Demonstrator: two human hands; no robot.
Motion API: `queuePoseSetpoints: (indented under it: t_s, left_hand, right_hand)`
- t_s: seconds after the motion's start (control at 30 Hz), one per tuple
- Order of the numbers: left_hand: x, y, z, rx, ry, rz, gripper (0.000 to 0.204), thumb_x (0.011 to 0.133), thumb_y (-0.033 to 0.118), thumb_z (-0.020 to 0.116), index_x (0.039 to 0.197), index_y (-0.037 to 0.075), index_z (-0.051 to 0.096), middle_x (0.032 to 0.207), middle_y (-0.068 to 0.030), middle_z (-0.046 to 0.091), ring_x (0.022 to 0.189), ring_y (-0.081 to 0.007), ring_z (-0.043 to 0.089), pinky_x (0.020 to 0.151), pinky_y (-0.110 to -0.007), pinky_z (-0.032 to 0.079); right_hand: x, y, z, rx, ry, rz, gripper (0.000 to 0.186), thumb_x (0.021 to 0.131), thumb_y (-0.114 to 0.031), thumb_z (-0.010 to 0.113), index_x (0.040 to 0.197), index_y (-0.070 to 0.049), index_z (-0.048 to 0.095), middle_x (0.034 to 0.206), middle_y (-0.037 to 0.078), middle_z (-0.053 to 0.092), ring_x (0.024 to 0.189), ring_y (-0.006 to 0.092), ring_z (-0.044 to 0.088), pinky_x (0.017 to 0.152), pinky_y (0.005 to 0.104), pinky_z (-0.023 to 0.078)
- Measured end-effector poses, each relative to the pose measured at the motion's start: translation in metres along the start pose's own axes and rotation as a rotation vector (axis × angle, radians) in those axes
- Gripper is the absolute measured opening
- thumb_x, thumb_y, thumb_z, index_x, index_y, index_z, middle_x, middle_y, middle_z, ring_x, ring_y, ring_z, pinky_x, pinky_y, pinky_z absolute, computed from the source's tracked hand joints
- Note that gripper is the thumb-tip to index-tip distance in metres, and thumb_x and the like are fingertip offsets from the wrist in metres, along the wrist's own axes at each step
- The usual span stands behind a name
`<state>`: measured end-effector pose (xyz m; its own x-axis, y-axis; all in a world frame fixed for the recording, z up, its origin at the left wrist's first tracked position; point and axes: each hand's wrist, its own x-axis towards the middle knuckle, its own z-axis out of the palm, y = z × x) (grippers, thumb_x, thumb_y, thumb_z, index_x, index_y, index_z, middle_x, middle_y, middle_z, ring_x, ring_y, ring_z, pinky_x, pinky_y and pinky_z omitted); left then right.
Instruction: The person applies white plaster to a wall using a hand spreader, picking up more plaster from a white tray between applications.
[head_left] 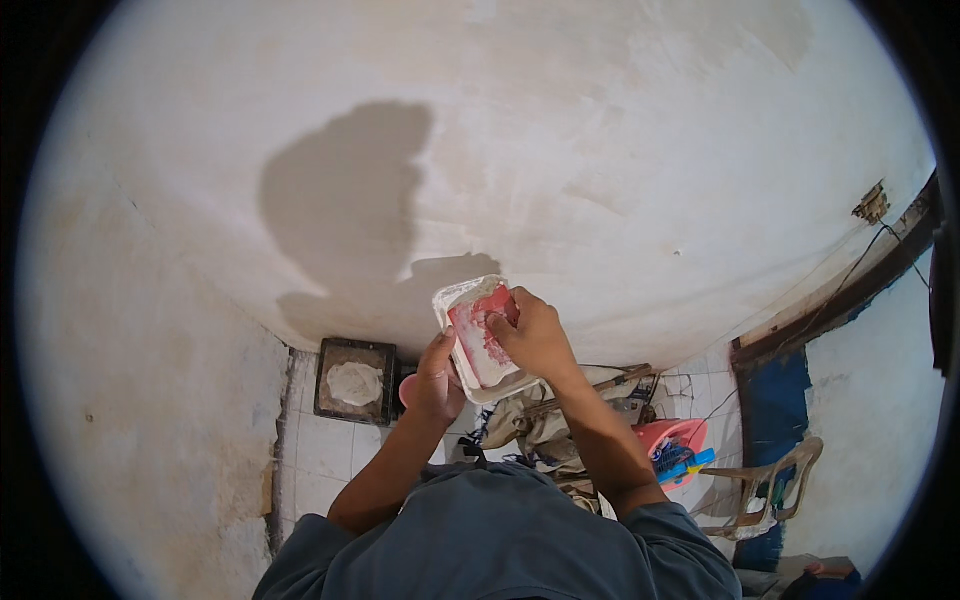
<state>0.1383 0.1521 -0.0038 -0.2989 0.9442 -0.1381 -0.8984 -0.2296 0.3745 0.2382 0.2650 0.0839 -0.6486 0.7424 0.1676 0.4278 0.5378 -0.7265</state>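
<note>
My left hand (437,383) is closed on the left side of a shallow white tray (505,389), its thumb along the rim. Inside the tray, a flat red spreader (481,340) smeared with white paste lies against the paste. My right hand (532,338) grips the spreader's right edge, thumb on top and fingers wrapped round the side. Both forearms reach up in front of me, and the tray is held out before the plastered wall (600,150).
A black square tub (357,350) with white paste stands on the tiled floor (320,452) at left. Part of a pink container (407,391) shows behind my left hand. Crumpled cloth (525,425), a pink basin (683,435) and a brown plastic chair (750,490) are to the right.
</note>
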Motion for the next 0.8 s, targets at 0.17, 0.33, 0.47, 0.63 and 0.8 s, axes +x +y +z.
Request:
queuePoseSetpoints:
  t_s: [0.17,0.33,0.47,0.63,0.8]
  left_hand:
    - [0.007,-0.002,-0.015,0.077,-0.015,0.036,0.047,0.101,0.033,0.055,0.136,0.003,0.047,0.128,-0.0124,0.060,0.117,-0.0244,0.061,0.102,-0.041,0.048]
    - [0.007,0.001,-0.010,0.042,-0.008,0.017,0.050,0.101,0.034,0.055,0.138,0.003,0.046,0.130,-0.0133,0.060,0.117,-0.0257,0.061,0.103,-0.042,0.048]
    - [0.005,0.004,-0.010,0.011,-0.013,-0.005,0.052,0.101,0.035,0.054,0.140,0.002,0.044,0.134,-0.0137,0.058,0.120,-0.0261,0.059,0.105,-0.043,0.046]
    - [0.002,0.008,-0.015,-0.019,-0.013,-0.038,0.056,0.101,0.036,0.053,0.143,0.001,0.041,0.138,-0.0150,0.055,0.124,-0.0279,0.056,0.109,-0.043,0.042]
    - [0.000,0.009,-0.015,-0.006,-0.021,-0.039,0.056,0.102,0.037,0.052,0.143,0.001,0.040,0.139,-0.0155,0.054,0.125,-0.0283,0.056,0.110,-0.043,0.042]
  right_hand:
    - [-0.003,-0.004,0.010,0.090,0.006,-0.003,0.019,0.086,-0.013,0.070,0.094,0.003,0.062,0.071,0.013,0.063,0.065,0.0173,0.060,0.061,0.0339,0.048]
    - [0.001,0.014,0.009,0.343,0.015,-0.022,0.013,0.090,-0.008,0.067,0.098,0.002,0.063,0.076,0.006,0.065,0.067,0.0097,0.058,0.059,0.0277,0.048]
    - [0.003,0.009,-0.006,0.477,0.053,0.055,0.014,0.092,-0.008,0.065,0.103,0.001,0.063,0.080,0.005,0.066,0.068,0.0082,0.058,0.061,0.0254,0.048]
    - [-0.008,-0.004,-0.021,0.450,0.141,0.093,0.016,0.094,-0.011,0.064,0.105,0.001,0.063,0.081,0.005,0.066,0.068,0.0066,0.058,0.061,0.0247,0.048]
    - [-0.022,-0.016,-0.015,0.552,0.399,-0.106,0.015,0.097,-0.013,0.064,0.105,-0.002,0.058,0.080,-0.001,0.060,0.066,0.0031,0.050,0.058,0.0205,0.043]
